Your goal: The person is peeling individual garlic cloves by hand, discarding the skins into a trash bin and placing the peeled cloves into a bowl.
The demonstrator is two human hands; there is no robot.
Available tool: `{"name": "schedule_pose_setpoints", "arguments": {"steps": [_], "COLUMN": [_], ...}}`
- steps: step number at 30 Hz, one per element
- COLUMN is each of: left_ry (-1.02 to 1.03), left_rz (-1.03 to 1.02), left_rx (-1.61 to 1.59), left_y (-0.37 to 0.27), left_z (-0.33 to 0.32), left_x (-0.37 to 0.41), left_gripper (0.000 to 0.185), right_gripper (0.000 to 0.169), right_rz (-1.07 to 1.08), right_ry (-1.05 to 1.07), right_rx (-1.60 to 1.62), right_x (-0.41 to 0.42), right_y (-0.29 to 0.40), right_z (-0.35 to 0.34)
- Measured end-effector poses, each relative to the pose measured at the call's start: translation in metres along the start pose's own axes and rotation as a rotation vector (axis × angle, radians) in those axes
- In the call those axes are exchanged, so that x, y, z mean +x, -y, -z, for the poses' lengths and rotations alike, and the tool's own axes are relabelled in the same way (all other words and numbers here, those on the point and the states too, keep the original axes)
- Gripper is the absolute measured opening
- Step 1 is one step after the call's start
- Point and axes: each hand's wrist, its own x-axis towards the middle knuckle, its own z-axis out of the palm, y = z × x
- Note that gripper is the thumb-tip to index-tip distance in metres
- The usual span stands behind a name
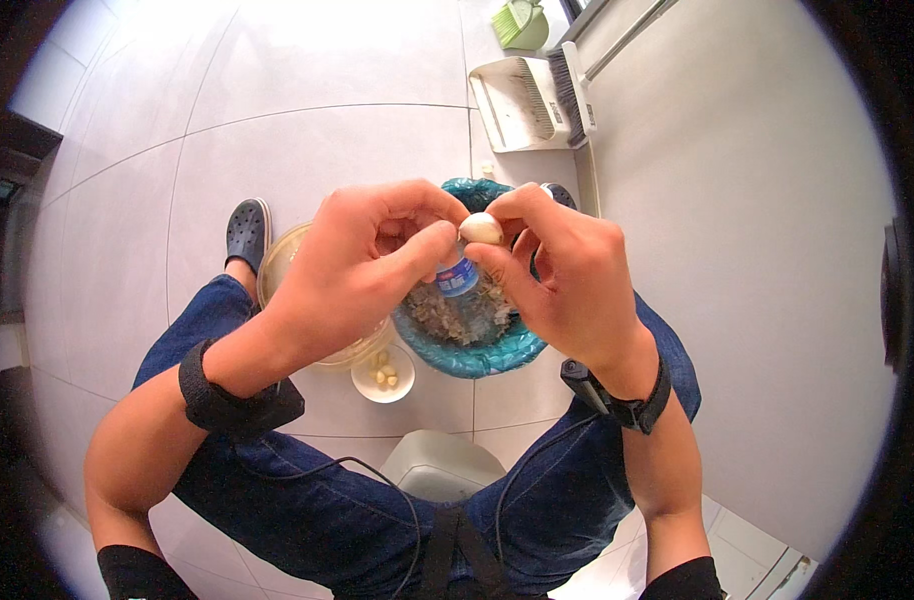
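Between the thumb and index finger of my right hand (577,270) is a garlic clove (482,229), whitish with a brown base at its lower right. My left hand (352,262) has its thumb and index fingertips at the clove's left tip, pinching there. Both hands are above a waste bin lined with a teal plastic bag (468,366). Inside lie dry peelings (446,319) and a clear plastic bottle with a blue label (457,277). A small white bowl (362,388) below my left hand holds several peeled cloves (384,373).
A translucent yellowish basin (281,251) stands partly hidden behind my left hand. A white dustpan (513,105) and broom (572,94) lean by the right wall (734,247), near a green dustpan with brush (521,26). A small pale scrap (488,168) lies on the tiled floor.
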Motion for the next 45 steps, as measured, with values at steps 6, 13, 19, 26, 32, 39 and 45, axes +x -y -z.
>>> {"name": "schedule_pose_setpoints", "arguments": {"steps": [6, 13, 19, 26, 32, 39, 45], "left_ry": [0.024, -0.024, -0.122, -0.145, -0.127, -0.167, -0.175], "left_rz": [0.022, -0.076, -0.121, -0.120, -0.180, -0.251, -0.268], "left_rx": [-0.099, 0.022, 0.308, 0.371, 0.442, 0.414, 0.352], "left_y": [-0.006, 0.004, -0.003, -0.002, -0.004, 0.000, 0.000], "left_z": [0.002, 0.004, 0.005, 0.004, 0.005, 0.009, 0.008], "left_x": [-0.002, -0.006, -0.010, -0.007, -0.007, -0.003, -0.003], "left_gripper": [0.011, 0.005, 0.007, 0.013, 0.016, 0.010, 0.004], "right_gripper": [0.026, 0.024, 0.024, 0.023, 0.021, 0.021, 0.021], "right_rz": [0.078, 0.158, 0.024, -0.016, -0.081, -0.126, -0.317], "right_ry": [-0.055, -0.031, 0.096, 0.140, 0.219, 0.205, 0.171], "right_rx": [-0.053, 0.008, 0.143, 0.247, 0.385, 0.461, 0.585], "right_x": [-0.001, 0.001, 0.000, -0.001, -0.002, 0.000, 0.003], "right_y": [0.006, 0.009, 0.015, 0.008, 0.006, 0.008, 0.012], "right_z": [0.002, 0.000, -0.001, -0.004, -0.002, 0.006, 0.011]}}
